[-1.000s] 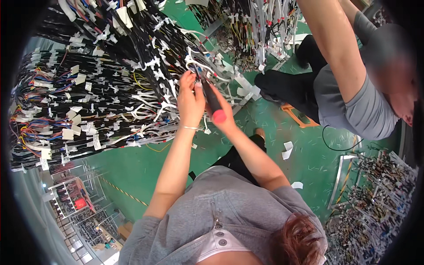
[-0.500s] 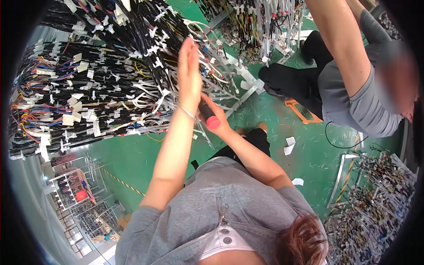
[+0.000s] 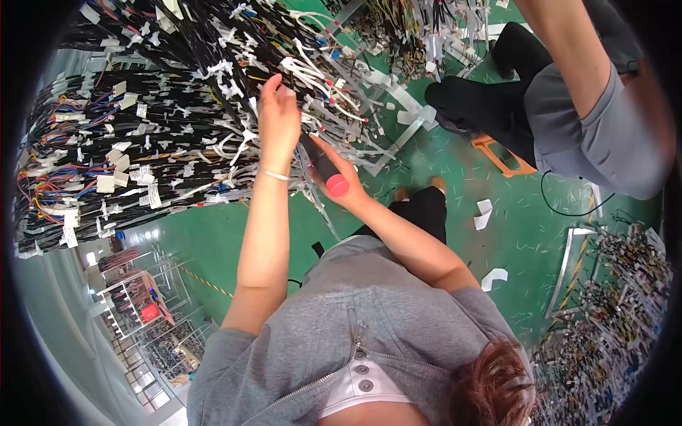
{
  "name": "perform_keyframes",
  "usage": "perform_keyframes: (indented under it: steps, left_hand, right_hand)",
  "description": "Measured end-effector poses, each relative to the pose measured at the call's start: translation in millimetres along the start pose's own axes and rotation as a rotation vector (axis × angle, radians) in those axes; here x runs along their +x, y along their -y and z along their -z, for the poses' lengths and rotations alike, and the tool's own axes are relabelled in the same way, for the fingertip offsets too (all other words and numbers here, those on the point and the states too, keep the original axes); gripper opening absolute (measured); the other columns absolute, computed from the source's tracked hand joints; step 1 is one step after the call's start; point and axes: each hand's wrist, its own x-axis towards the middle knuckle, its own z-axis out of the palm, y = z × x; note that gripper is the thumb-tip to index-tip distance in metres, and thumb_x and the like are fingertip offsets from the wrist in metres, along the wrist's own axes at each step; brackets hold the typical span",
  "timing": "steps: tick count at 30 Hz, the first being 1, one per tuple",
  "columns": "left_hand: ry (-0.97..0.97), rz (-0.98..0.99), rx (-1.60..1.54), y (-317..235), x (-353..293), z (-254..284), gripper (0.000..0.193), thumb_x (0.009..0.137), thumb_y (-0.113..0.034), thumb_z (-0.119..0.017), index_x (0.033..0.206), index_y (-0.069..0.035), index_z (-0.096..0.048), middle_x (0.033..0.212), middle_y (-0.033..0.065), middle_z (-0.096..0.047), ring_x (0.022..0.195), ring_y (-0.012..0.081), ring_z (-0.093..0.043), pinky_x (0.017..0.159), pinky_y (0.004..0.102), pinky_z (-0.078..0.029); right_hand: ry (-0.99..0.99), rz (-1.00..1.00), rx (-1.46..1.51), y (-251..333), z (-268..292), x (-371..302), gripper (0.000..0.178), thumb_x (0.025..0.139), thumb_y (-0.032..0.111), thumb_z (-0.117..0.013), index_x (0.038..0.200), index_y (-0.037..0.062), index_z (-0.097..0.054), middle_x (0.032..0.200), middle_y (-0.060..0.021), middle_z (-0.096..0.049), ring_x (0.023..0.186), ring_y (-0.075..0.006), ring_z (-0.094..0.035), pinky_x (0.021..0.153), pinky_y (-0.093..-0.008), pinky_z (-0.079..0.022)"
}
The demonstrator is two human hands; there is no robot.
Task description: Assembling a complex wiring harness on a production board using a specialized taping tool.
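Thick bundles of black wire harness (image 3: 170, 117) with white clips and paper tags hang at the upper left. My left hand (image 3: 279, 128) is at their right side, fingers curled in against the wires; what is between them is hidden. Just right of it, white wire ends (image 3: 305, 71) with red tips fan out. My right hand (image 3: 348, 184) is wrapped round a black cylindrical tool (image 3: 321, 162) with a red end. The red end points toward me, and the tool's far end reaches to the wires beside my left hand.
At the right, a co-worker in a grey top (image 3: 568, 113) bends close by, near an orange stool (image 3: 501, 157). More harnesses (image 3: 611, 319) lie lower right and others (image 3: 419, 32) hang at the back. Paper scraps (image 3: 483, 214) litter the green floor (image 3: 462, 248). Racks (image 3: 138, 305) stand lower left.
My left hand has gone from outstretched fingers to curled ones and moved left and slightly down. My right hand has moved slightly left with the black tool, showing more of its length.
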Motion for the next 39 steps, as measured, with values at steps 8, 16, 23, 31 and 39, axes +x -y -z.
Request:
perform_keyframes:
  steps: [8, 16, 23, 31, 39]
  left_hand:
    - [-0.129, -0.578, 0.279, -20.6, -0.8, -16.6, 0.033, 0.093, -0.011, -0.054, 0.124, -0.003, -0.059, 0.117, 0.0152, -0.063, 0.114, 0.0314, -0.058, 0.102, 0.0408, -0.043]
    - [0.330, -0.975, 1.622, -14.4, 53.7, 0.1, 0.023, 0.088, -0.019, -0.055, 0.106, -0.010, -0.068, 0.115, 0.0082, -0.061, 0.122, 0.0247, -0.050, 0.117, 0.0400, -0.025]
    - [0.522, -1.050, 1.555, -19.2, 37.1, 31.8, 0.032, 0.093, -0.029, -0.055, 0.111, -0.006, -0.068, 0.128, 0.0086, -0.058, 0.130, 0.0252, -0.045, 0.116, 0.0400, -0.025]
    - [0.349, -1.018, 1.257, -12.2, 50.1, 15.3, 0.016, 0.083, -0.021, -0.065, 0.082, -0.008, -0.074, 0.102, 0.0061, -0.066, 0.106, 0.0219, -0.059, 0.098, 0.0342, -0.041]
    - [0.352, -0.830, 1.754, -13.8, 83.6, -39.2, 0.018, 0.085, -0.015, -0.057, 0.091, -0.015, -0.074, 0.105, 0.0015, -0.066, 0.105, 0.0178, -0.059, 0.092, 0.0333, -0.039]
  right_hand:
    - [-0.112, 0.086, 0.026, -8.9, -3.4, 2.1, 0.066, 0.083, 0.007, -0.069, 0.143, 0.0148, -0.043, 0.101, -0.0123, -0.068, 0.084, -0.0243, -0.067, 0.079, -0.0304, -0.050]
    - [-0.012, -0.041, 0.074, -0.5, -0.4, -4.1, 0.066, 0.083, 0.006, -0.069, 0.143, 0.0115, -0.043, 0.121, -0.0156, -0.063, 0.107, -0.0249, -0.065, 0.091, -0.0306, -0.048]
    - [-0.265, -0.081, 0.214, 5.3, 50.0, -1.8, 0.056, 0.087, 0.001, -0.067, 0.140, 0.0091, -0.049, 0.119, -0.0051, -0.061, 0.102, -0.0152, -0.061, 0.095, -0.0267, -0.046]
    - [-0.022, -0.142, -0.049, -44.0, 32.4, 41.5, 0.062, 0.080, 0.004, -0.068, 0.139, 0.0126, -0.049, 0.094, -0.0049, -0.069, 0.087, -0.0126, -0.064, 0.084, -0.0289, -0.050]
    - [-0.014, -0.144, 0.019, -16.8, -0.5, 5.8, 0.067, 0.082, 0.012, -0.071, 0.143, 0.0145, -0.044, 0.108, -0.0167, -0.068, 0.089, -0.0284, -0.068, 0.082, -0.0332, -0.051]
